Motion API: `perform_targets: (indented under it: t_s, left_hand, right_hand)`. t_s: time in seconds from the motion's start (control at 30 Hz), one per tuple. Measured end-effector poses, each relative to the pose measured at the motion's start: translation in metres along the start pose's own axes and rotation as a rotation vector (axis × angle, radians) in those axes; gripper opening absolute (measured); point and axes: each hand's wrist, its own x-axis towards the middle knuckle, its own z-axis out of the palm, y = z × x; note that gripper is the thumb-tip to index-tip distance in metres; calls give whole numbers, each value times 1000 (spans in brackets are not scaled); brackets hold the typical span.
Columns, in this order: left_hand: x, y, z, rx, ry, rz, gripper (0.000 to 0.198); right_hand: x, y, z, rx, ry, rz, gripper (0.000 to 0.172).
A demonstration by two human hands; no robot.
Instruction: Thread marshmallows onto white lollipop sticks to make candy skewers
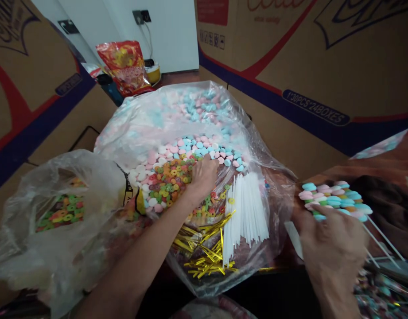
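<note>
My left hand (205, 173) reaches into the candy pile, its fingertips at the pink and blue candies (220, 154); what they hold, if anything, is hidden. Under and beside it lie colourful ring candies (170, 177). White sticks (248, 208) and gold twist ties (207, 261) rest on the clear plastic nearer me. On the right, my right hand (333, 235) is at a group of candy skewers (336, 199), a finger touching their near left edge. Pastel and coloured candies are threaded on these skewers, with white sticks pointing toward the lower right.
A plastic bag of ring candies (64, 212) lies at the left. Large cardboard boxes (306, 57) stand behind on both sides. A red snack packet (126, 66) is at the back left. Shiny wrapped items (383, 292) fill the lower right corner.
</note>
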Motion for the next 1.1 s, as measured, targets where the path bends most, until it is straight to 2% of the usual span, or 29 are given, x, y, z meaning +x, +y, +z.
perform_targets:
  t_s: [0.03,0.07,0.1,0.2,0.27,0.37,0.53,0.73,0.97,1.1]
  left_hand:
    - [1,3,0,19,1,-3,36]
    - [1,5,0,27,6,-2,35]
    - [0,5,0,28,9,3,33]
    - [-3,1,2,13,-5,24,31]
    - [-4,-3,2,-3,-16,33,29]
    - [-1,-3,2,-31,7,48,25]
    - [13,8,8,-39,114,146,35]
    - [23,11,20,-26,65,216,34]
    - [18,12,16,-209,85,135,21]
    - [24,18,16,-449,160,18,16]
  right_hand:
    - [0,-17,5,103,-21,-115,26]
    - [-1,-34,12,176,-97,-196,23]
    - [-3,-50,19,187,-131,-243,23]
    - [-10,-87,38,-5,-283,-268,17]
    - [-13,-98,45,-98,-373,-239,12]
    - [-12,-96,49,8,-423,-176,17]
    - [-7,-79,48,180,-382,-128,32]
    - [-6,-77,47,242,-394,-50,30]
    - [-6,-76,45,377,-365,19,31]
    - [-8,-75,45,435,-335,60,31]
